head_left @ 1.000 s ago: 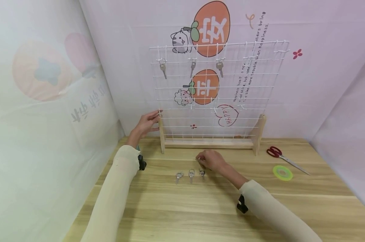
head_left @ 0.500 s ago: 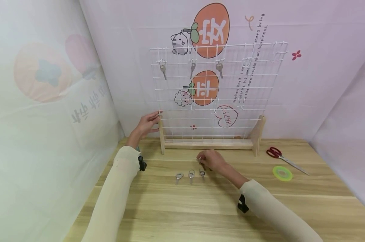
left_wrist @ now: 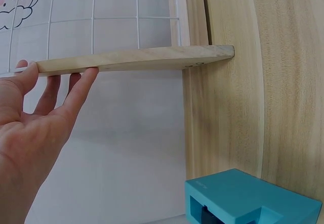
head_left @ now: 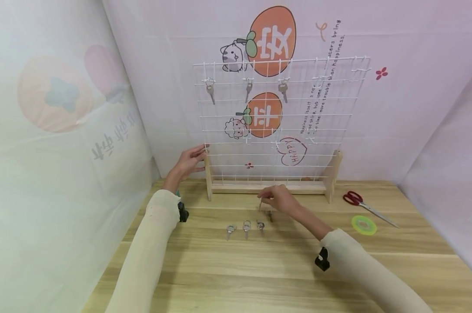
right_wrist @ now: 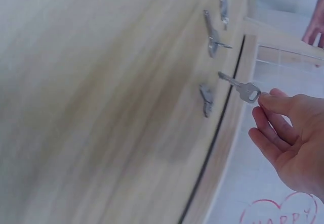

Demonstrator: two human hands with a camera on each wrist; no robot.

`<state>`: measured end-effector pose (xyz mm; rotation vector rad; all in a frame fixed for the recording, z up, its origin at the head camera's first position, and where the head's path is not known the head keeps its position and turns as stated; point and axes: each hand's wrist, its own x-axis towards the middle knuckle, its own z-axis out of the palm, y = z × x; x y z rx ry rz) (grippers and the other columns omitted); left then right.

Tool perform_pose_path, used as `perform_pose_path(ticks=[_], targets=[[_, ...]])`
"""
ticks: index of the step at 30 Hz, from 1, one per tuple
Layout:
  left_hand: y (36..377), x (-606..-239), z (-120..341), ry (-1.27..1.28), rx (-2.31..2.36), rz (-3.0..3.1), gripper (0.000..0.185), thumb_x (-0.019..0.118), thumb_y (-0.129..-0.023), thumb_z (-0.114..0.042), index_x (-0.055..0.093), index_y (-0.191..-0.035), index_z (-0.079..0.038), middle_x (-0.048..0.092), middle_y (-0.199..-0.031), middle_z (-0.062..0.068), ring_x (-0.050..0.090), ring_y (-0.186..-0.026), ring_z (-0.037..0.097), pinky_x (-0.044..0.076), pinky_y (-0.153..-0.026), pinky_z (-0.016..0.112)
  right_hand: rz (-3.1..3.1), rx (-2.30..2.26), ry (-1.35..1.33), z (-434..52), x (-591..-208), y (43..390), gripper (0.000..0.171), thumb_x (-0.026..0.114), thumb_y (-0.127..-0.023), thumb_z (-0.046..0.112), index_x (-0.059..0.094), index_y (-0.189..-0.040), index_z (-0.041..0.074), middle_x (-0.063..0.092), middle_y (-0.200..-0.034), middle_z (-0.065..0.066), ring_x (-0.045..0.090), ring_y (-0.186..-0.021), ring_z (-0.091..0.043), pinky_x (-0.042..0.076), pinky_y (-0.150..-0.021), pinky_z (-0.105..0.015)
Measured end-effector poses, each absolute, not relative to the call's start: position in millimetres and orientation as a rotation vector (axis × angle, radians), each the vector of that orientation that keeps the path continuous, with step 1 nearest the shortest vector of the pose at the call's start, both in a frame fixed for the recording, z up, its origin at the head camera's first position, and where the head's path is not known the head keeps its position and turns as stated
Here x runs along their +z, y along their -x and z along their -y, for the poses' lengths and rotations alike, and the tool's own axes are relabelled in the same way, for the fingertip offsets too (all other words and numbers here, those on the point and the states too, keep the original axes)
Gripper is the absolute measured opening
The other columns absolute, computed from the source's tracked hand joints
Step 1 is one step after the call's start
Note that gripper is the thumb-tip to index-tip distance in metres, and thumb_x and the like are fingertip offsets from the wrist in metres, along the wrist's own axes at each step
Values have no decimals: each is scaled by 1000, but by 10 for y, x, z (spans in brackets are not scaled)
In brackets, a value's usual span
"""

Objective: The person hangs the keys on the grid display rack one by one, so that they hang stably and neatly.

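A white wire grid rack [head_left: 282,126] stands on a wooden base [head_left: 267,188] at the back of the table, and three keys [head_left: 248,90] hang from hooks in its top row. My left hand [head_left: 202,157] rests with straight fingers against the rack's left wooden post [left_wrist: 136,62], where the left hand [left_wrist: 61,75] shows close up. My right hand [head_left: 264,198] is raised a little above the table in front of the base. It pinches a silver key [right_wrist: 240,86] by its head, with the blade pointing out. Several more keys [head_left: 246,227] lie in a row on the wood.
Red-handled scissors [head_left: 366,206] and a green tape ring [head_left: 363,224] lie at the right of the wooden table [head_left: 259,269]. Printed fabric walls close in the back and both sides. A teal block [left_wrist: 248,198] sits by my left wrist.
My right hand has risen off the table with a key pinched in it and moved slightly towards the rack. The left hand has stayed on the post.
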<state>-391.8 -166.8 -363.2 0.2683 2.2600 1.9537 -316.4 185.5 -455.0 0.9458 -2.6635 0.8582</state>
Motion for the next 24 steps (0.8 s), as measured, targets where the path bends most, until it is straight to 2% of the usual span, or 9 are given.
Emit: perform_pose_path(ticks=[4,11,19,24], targets=[[3904,-3628,1660,-272,1944,-2264,47,48,-112,-15,46,-159,-23,37,-165,12,44,-145,35,48,-111,57,2616,861,-958,-1931,-4439,3161,13,78,-90,-5,80,-102,-1,79,-93,-11,75,-81,-21,64,-74,-35],[3914,-3636,1670,-269,1944,-2267,47,49,-112,-16,47,-158,-23,36,-166,11,44,-145,34,47,-111,57,2646,896,-902,-2052,-4123,3089,15,77,-93,-1,80,-107,3,79,-98,-8,75,-88,-21,64,-78,-37],[3919,-3632,1689,-266,1956,-2247,48,50,-111,-17,46,-158,-22,33,-168,11,41,-146,35,48,-111,57,2634,958,-915,-2171,-3660,3047,17,73,-94,-5,79,-110,-1,78,-104,-14,76,-94,-26,64,-83,-38],[3884,-3589,1670,-268,1961,-2219,48,48,-112,-14,44,-159,-19,31,-168,12,38,-148,37,44,-113,60,2566,916,-909,-2254,-3370,3046,17,73,-93,-7,79,-109,-1,78,-105,-16,76,-94,-30,64,-84,-41]])
